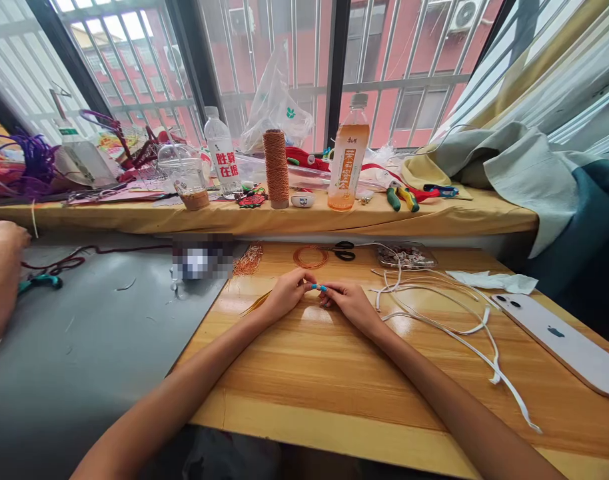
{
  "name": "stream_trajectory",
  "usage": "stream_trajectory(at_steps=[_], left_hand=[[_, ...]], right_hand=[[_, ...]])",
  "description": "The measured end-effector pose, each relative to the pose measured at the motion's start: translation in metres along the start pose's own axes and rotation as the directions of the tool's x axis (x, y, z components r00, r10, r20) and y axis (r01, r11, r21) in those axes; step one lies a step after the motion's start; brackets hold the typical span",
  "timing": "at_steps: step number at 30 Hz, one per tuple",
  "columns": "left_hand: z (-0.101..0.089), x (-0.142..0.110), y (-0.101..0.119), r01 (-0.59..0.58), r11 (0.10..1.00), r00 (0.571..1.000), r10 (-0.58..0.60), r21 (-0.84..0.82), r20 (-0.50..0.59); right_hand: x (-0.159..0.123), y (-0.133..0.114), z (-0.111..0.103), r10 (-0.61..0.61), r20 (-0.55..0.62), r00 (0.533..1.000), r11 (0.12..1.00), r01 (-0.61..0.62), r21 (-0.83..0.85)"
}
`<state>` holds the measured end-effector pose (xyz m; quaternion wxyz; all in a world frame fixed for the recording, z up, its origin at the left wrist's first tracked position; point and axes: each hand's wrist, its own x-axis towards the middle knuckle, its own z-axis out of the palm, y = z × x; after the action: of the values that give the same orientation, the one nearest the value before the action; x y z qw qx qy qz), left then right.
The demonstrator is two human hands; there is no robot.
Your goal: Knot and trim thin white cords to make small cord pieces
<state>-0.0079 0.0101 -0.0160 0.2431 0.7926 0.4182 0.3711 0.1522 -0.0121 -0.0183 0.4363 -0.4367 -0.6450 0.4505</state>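
My left hand (pixel 289 293) and my right hand (pixel 352 303) meet just above the wooden table (pixel 304 380). Both are closed in a pinch, fingertip to fingertip, on something too small to make out. Bright blue shows at the pinching fingertips. A thin bundle of golden-yellow strands (pixel 257 303) sticks out beside my left hand, on its left; whether the hand holds it I cannot tell. Behind my hands lie a coil of copper-coloured cord (pixel 309 257) and black-handled scissors (pixel 344 251). Loose white cords (pixel 452 327) curl on the table to the right of my right hand.
Another person's hand (pixel 2 260) is at the far left, near teal-handled pliers (pixel 40 283) on a grey mat (pixel 99 373). A phone (pixel 559 343) and a clear box of small pieces (pixel 406 255) lie right. Bottles, including an orange drink (pixel 349 157), and a thread spool (pixel 276 170) line the sill.
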Motion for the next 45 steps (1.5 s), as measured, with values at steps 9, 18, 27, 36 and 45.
stream_trajectory(at_steps=[9,18,27,36,45], left_hand=[[0.002,0.000,-0.010,-0.045,0.983,0.996,0.030,0.179,0.083],[0.002,-0.006,-0.006,-0.159,0.944,0.979,0.114,0.290,0.168],[0.003,-0.008,-0.006,-0.181,0.909,0.972,0.109,0.376,0.206],[0.001,-0.009,0.003,-0.187,0.874,0.970,0.090,0.448,0.227],[0.000,-0.011,0.004,-0.220,0.818,0.965,0.103,0.531,0.242]], right_hand=[[0.000,-0.002,0.001,-0.046,0.027,0.999,0.994,0.049,-0.093],[0.000,-0.004,-0.001,-0.008,-0.037,0.999,0.983,0.001,-0.181],[0.000,-0.005,-0.002,0.005,-0.120,0.993,0.972,-0.033,-0.233],[0.001,0.003,-0.003,-0.203,-0.058,0.978,0.830,0.140,-0.540],[-0.003,0.000,-0.011,-0.211,0.326,0.921,0.314,0.380,-0.870]])
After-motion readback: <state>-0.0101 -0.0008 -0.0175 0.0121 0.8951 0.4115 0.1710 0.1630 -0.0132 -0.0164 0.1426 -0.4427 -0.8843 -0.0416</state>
